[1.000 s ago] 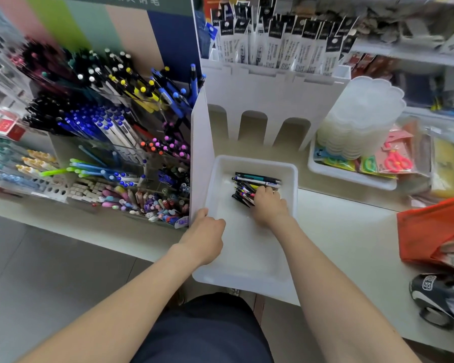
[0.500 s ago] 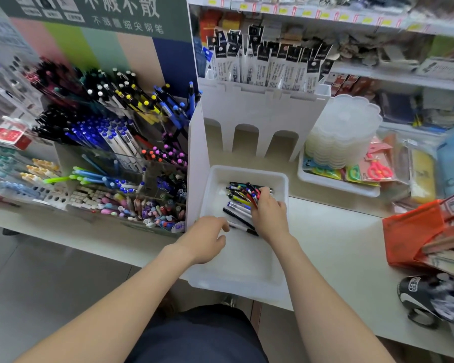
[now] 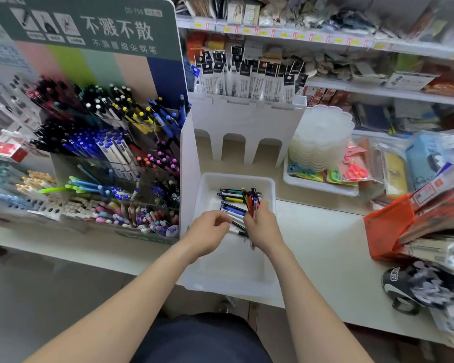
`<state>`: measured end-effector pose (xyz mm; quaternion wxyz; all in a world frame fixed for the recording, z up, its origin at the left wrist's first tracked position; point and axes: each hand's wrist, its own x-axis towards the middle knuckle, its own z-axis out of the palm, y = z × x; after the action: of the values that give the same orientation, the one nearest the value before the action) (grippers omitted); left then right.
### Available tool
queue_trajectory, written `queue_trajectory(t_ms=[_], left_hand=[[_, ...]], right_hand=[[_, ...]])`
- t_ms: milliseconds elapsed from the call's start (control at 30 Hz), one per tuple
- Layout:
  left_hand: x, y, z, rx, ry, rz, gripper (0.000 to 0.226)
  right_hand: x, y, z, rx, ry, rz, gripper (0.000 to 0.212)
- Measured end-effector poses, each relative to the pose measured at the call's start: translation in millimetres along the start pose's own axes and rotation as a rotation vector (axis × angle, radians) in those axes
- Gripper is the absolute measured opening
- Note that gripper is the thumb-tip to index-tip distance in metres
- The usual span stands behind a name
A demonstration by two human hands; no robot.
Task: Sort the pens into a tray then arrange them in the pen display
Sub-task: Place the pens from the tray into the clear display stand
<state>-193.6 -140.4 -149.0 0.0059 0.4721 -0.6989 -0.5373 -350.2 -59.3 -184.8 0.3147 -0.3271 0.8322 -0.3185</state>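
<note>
Shop counter (image 3: 325, 244); white tray (image 3: 236, 176) holds loose pens (image 3: 231, 199), sorting judged partway. Right hand (image 3: 262, 229) fingers wrap a bunch (image 3: 252, 201); left hand (image 3: 210, 231) fingers seemingly pinch one pen (image 3: 239, 232). Pen display (image 3: 110, 153), left of tray, awaits restocking.

Both my bare forearms reach forward and converge. My right hand (image 3: 262, 229) is knuckles-up, fingers curled round pens (image 3: 252, 201) that stick out beyond its fingertips. My left hand (image 3: 209, 231) sits just beside its thumb side, fingers curled under; whether they pinch anything, I cannot tell.
</note>
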Motion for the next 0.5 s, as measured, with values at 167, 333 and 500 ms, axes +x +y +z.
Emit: queue_trajectory(t_ms=[167, 333, 500], left_hand=[[-12, 39, -3, -0.444, -0.110, 0.067, 0.051], [-28, 64, -11, -0.512, -0.162, 0.100, 0.042], [-35, 71, -29, -0.630, -0.168, 0.148, 0.043]], right_hand=[[-32, -27, -9, 0.289, -0.060, -0.106, 0.037], [-50, -64, -10, 0.347, 0.004, -0.229, 0.104], [-64, -97, -28, 0.459, -0.052, -0.114, 0.125]])
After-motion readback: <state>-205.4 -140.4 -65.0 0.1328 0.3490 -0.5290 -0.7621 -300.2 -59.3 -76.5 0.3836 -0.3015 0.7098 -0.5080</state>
